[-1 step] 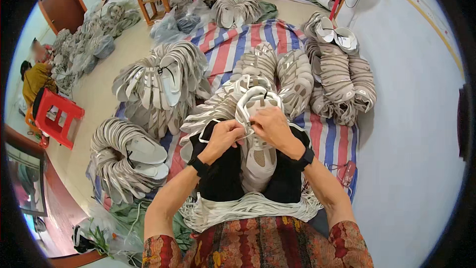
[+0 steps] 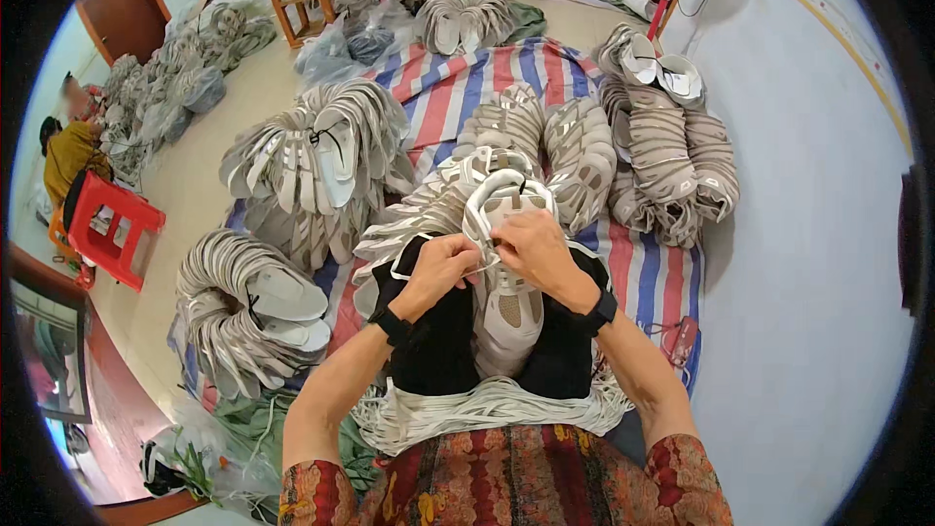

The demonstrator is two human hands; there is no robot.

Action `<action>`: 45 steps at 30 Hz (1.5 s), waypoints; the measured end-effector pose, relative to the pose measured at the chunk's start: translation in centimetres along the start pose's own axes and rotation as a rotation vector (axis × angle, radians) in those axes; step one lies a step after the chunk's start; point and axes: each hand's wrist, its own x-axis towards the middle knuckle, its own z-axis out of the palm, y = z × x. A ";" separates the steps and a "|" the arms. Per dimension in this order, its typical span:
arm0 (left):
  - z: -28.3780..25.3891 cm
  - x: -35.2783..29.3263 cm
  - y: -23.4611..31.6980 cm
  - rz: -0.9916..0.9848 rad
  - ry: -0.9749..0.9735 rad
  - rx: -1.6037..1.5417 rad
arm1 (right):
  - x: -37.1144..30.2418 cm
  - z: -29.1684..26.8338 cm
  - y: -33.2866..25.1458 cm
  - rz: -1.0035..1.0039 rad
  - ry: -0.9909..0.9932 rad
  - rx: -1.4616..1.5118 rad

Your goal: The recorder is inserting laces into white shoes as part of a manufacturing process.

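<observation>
A white and beige shoe upper (image 2: 508, 307) lies on my lap between my black-trousered knees. My left hand (image 2: 440, 271) and my right hand (image 2: 531, 245) meet over its front end, both pinching it and a thin white lace there. Each wrist wears a black band. A bundle of white laces (image 2: 467, 411) lies across my lap below the shoe upper. Just beyond my hands sits a fanned stack of similar shoe uppers (image 2: 438, 209).
Bundled stacks of shoe uppers (image 2: 312, 161) (image 2: 243, 307) (image 2: 662, 151) lie on a striped sheet (image 2: 458, 78). A red plastic stool (image 2: 107, 224) stands at left beside a seated person (image 2: 63, 161). Wooden stools (image 2: 297, 5) stand far off. A pale wall (image 2: 808, 234) rises on the right.
</observation>
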 end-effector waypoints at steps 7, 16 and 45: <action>0.3 1.1 -1.1 0.558 0.189 0.657 | 0.2 -0.1 -0.3 -0.007 -0.128 -0.008; 0.8 0.8 0.0 0.236 0.133 0.122 | 0.1 1.2 0.6 -0.196 0.037 -0.224; -3.9 -1.5 0.2 0.672 -0.091 0.810 | 0.1 -5.0 3.8 -0.111 0.204 -0.412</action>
